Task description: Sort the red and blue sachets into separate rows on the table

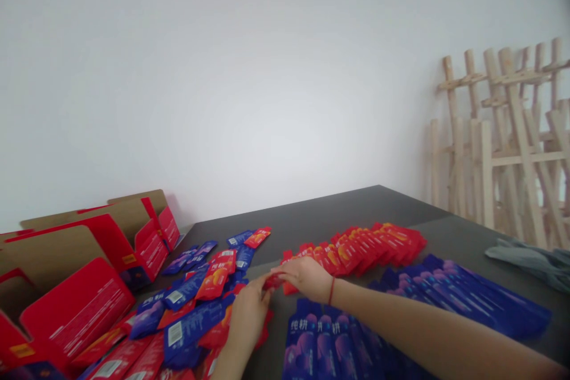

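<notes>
My left hand [248,310] and my right hand [309,279] meet over the middle of the table, both closed on a red pouch [273,280] that their fingers mostly hide. Left of them lies a loose heap of red pouches [214,278] and blue pouches [191,325], facing various ways. Beyond my right hand, a row of overlapping red pouches [356,252] runs to the right. Two groups of overlapping blue pouches, one near [307,338] and one farther right [458,294], lie on either side of my right forearm.
Open red cardboard boxes [78,309] with brown insides stand along the left. Grey plastic bags [532,258] lie at the dark table's [320,214] right edge. Wooden frames [503,142] lean by the white wall [276,71] at the right.
</notes>
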The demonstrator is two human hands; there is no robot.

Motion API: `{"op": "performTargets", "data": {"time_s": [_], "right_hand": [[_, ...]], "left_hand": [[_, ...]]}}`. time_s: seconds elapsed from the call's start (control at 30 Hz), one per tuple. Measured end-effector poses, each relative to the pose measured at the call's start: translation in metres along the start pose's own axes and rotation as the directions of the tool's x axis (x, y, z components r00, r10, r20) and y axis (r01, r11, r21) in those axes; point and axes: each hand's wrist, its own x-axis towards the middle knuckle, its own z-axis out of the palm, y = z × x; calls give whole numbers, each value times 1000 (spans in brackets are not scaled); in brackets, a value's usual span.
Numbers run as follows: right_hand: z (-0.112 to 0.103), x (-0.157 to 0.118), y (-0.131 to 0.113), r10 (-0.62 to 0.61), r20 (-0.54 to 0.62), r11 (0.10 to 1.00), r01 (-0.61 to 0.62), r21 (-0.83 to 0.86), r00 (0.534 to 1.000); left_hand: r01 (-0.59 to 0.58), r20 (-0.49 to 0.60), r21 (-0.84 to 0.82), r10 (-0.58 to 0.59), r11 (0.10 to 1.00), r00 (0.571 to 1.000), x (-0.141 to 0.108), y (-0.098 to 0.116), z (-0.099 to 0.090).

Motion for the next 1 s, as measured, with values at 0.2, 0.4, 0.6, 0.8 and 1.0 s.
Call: {"op": "performTargets", "data": {"time_s": [0.2, 0.4, 0.6, 0.8, 1.0], "right_hand": [[-13, -7, 6, 30, -33, 983, -24, 184, 999], [-33, -10, 10, 174, -30, 953, -161, 258, 984], [-37, -5, 6, -31, 25, 997, 32, -69, 999], [-5, 1, 6, -161, 233, 849, 255, -462, 959], [22, 5, 13, -116, 238, 832, 225, -508, 964]], "left_hand": [[-49, 84, -106, 58, 993, 995, 5, -6, 3], [-15, 96, -50, 20, 999, 995, 7, -5, 5], [87, 11, 111, -89, 990, 996, 2, -10, 5], [36, -13, 170, -35, 985, 999, -1, -11, 9], [23, 8, 234, -26, 972, 1000, -1, -8, 8]]}}
